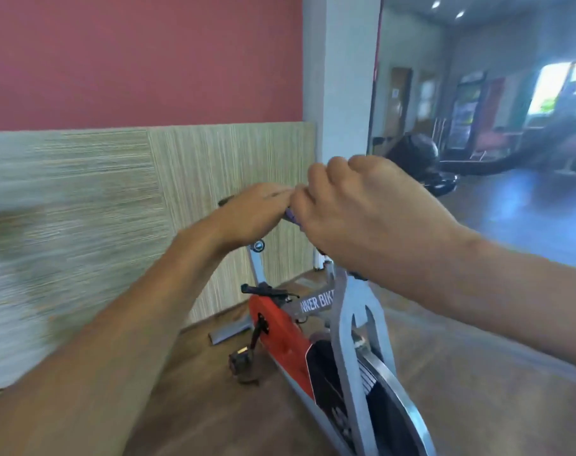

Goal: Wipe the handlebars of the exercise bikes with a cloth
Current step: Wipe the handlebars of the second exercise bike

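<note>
Gripping at the top of the exercise bike, both hands meet over the handlebar area at the centre of the view. The left hand is curled palm-down, its fingers pressed together and closed over what lies beneath; only a short dark end of the handlebar shows, projecting toward 9 o'clock from under that hand. The right hand is also closed, knuckles up, touching the left hand at the fingertips. Between the two hands a small purple-blue fold, judged to be the cloth, is pinched; which hand holds more of it cannot be told.

Key relation: the visible handlebar section runs roughly along the 9-to-3 o'clock line, directly beneath the left hand's fingers and away from the right hand. The left hand is therefore nearer the exposed bar end. Any wiping stroke is judged to travel along that axis, outward toward 9 o'clock.

The grey frame and red flywheel guard descend toward 5 o'clock below the hands. A pedal sits low at 6 o'clock above the wooden floor. A mirror occupies the 2 o'clock region.
</note>
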